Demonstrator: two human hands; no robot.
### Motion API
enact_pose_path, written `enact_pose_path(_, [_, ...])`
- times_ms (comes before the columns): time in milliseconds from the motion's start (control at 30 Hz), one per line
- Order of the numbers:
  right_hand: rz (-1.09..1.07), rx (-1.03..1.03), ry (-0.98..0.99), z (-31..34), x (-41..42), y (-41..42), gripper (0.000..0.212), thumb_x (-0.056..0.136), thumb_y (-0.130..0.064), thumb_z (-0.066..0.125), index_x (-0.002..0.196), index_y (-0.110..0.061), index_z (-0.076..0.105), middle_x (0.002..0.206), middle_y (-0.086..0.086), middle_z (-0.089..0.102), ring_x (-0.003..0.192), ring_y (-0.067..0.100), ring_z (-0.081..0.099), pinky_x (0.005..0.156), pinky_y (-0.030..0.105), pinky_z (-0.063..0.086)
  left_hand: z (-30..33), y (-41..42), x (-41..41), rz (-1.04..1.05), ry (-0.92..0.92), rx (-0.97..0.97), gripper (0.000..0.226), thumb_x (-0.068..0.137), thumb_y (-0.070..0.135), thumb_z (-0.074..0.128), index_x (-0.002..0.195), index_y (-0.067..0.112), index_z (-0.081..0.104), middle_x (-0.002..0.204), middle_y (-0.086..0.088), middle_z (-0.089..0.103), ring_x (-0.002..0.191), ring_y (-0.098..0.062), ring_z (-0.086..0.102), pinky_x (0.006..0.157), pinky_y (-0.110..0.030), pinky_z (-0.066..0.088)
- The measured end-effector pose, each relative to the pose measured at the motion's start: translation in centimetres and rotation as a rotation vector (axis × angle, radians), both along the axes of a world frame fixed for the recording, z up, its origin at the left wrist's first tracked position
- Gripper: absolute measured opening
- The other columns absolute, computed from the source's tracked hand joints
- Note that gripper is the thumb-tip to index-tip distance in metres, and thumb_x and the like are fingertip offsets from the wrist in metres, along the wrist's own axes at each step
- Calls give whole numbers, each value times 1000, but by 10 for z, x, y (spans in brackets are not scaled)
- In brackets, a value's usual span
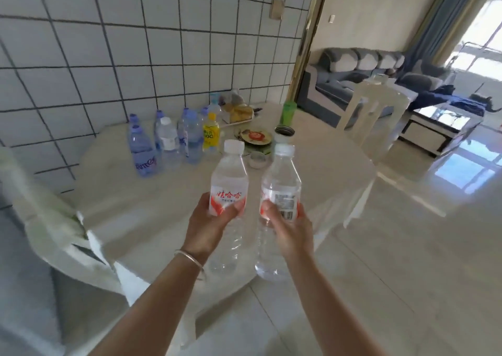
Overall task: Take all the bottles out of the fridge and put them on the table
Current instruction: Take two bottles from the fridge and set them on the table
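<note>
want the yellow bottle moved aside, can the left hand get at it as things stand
Probably not yet: the left hand already grips a clear bottle, and the yellow bottle stands far back on the table among blue-capped bottles.

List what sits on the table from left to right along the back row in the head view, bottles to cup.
Blue-labelled bottle → clear bottle with white label → yellow bottle → patterned plate → green cup.

Two clear white-capped bottles upright, held above table.
</note>
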State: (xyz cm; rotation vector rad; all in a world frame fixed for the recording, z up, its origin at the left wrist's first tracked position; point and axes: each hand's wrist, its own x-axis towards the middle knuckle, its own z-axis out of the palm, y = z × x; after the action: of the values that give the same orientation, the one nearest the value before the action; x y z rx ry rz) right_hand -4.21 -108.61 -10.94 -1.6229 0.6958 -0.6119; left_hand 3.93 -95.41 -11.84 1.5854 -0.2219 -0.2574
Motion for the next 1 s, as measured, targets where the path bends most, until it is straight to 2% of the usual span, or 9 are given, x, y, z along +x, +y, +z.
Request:
enact_pose_path(67, [126,33,15,-9,40,-13,43,62,-51,74,92,-22,63,73,-5,71,69,13,68,62,29,53,-15,-4,31,93,10,-8,68,48,60,72,101,19,62,95,-3,71,89,-24,67,81,-43,54])
enact_pose_path(133, [239,79,28,-17,80,-22,55,54,-59,75,92,-21,64,76,0,72,73,20,70,70,42,57,-26,-8,57,188,33,-22,75,47,65,73,103,16,62,96,-6,71,88,-26,67,78,-44,55])
enact_pose_path(233, [361,112,66,-29,137,-28,70,44,-69,77,90,-18,66,78,3,73,77,25,70,77,54,55,-32,-13,86,317,92,-79,75,51,61,78,107,14,63,96,-8,72,82,-23,68,66,-30,52])
enact_pose_path(367, [484,103,125,-46,202,-22,77,40,-73,77,91,-16,65,81,5,72,77,25,70,75,52,56,-45,-4,122,376,120,-42,76,52,53,79,114,13,61,104,-10,71,95,-27,68,84,-40,55])
enact_pose_path(533, [604,64,133,-57,265,-11,58,46,-48,79,92,-22,56,85,4,68,74,18,67,71,43,56,-70,24,169,488,137,26,78,43,48,82,108,14,59,101,-7,71,93,-24,68,84,-41,55])
enact_pose_path(700, [665,-43,139,-78,335,-4,49,52,-34,83,89,-31,51,87,-4,67,78,14,65,71,36,53,-89,41,235,491,111,15,63,54,13,88,108,17,55,99,-1,68,81,-5,66,71,-17,53])
enact_pose_path(800, [690,-140,190,-87,368,3,50,56,-32,84,91,-33,49,89,-8,67,83,16,66,72,35,53,-101,51,272,478,103,47,71,40,35,85,104,27,54,101,6,67,82,3,64,78,-20,52])
enact_pose_path(933, [671,-194,235,-102,406,17,62,47,-44,79,97,-27,48,93,-6,65,87,21,63,74,41,53,-118,65,311,460,113,95,71,39,41,82,103,32,54,99,7,66,85,-3,63,81,-28,52])
enact_pose_path(1000, [649,-186,259,-111,418,22,64,45,-45,77,98,-26,47,94,-6,64,88,21,63,74,42,53,-123,71,324,431,110,119,71,39,42,82,104,33,55,98,11,67,84,0,63,78,-22,52])
